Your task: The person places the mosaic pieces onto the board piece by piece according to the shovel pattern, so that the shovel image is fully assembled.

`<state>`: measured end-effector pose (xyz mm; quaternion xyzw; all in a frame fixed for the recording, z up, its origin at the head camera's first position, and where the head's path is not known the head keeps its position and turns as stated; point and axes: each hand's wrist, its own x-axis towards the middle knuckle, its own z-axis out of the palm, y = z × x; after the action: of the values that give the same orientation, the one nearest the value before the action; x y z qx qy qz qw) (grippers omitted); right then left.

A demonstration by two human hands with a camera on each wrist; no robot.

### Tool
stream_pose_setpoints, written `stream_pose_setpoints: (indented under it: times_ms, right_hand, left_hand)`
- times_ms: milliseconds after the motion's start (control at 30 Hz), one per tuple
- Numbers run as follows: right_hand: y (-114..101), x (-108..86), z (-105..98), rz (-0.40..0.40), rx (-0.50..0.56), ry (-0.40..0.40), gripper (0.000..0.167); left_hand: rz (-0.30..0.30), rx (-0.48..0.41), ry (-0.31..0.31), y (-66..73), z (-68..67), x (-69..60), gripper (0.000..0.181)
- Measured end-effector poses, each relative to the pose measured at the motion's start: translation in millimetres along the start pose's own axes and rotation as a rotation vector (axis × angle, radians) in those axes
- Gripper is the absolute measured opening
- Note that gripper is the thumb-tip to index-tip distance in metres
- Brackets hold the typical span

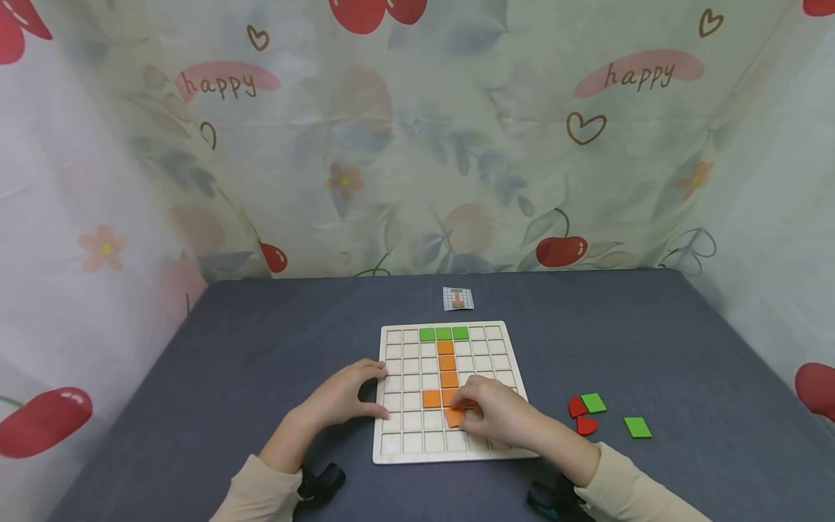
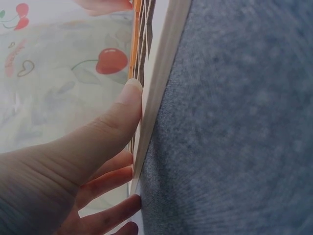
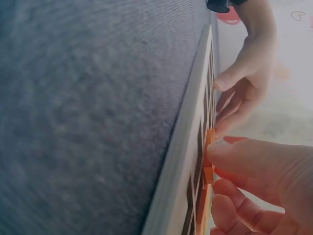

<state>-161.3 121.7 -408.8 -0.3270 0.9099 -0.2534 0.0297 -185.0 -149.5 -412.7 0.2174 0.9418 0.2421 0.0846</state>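
A white grid board lies on the dark table. Green square tiles sit in a row near its far edge, with a column of orange square tiles below them and another orange tile to the column's left. My right hand pinches an orange square tile between thumb and fingers, slightly askew over the grid at the column's near end. It covers part of the board's right side. Along the left edge, the thumb and fingertips of my left hand touch the board, spread and fairly straight.
Right of the board lie two red rounded pieces and two green diamond pieces. Beyond the far edge is a small picture card with a printed grid pattern. A patterned curtain hangs behind the table.
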Motion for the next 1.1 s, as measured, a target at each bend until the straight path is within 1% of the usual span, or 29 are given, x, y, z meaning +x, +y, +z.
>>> stream_pose_setpoints:
  times_ms: [200, 500, 667, 867, 1100]
  right_hand:
    - [1, -0.3, 3, 0.017, -0.005, 0.001, 0.016]
    - [1, 0.5, 5, 0.037, 0.045, -0.022, 0.013]
    - [1, -0.3, 1, 0.049, 0.071, -0.026, 0.013]
    - [12, -4.1, -18, 0.064, 0.113, -0.019, 0.012]
    - [38, -20.7, -54, 0.139, 0.145, -0.018, 0.015]
  left_hand:
    - [0.005, 0.000, 0.000, -0.3, -0.1, -0.1, 0.068]
    - [0.005, -0.001, 0.002, -0.8, 0.2, -0.1, 0.068]
    - [-0.001, -0.004, -0.002, -0.8, 0.3, 0.1, 0.068]
    - [-0.008, -0.006, -0.006, -0.9, 0.6, 0.2, 0.068]
    - [-0.018, -0.005, -0.008, -0.9, 0.8, 0.2, 0.068]
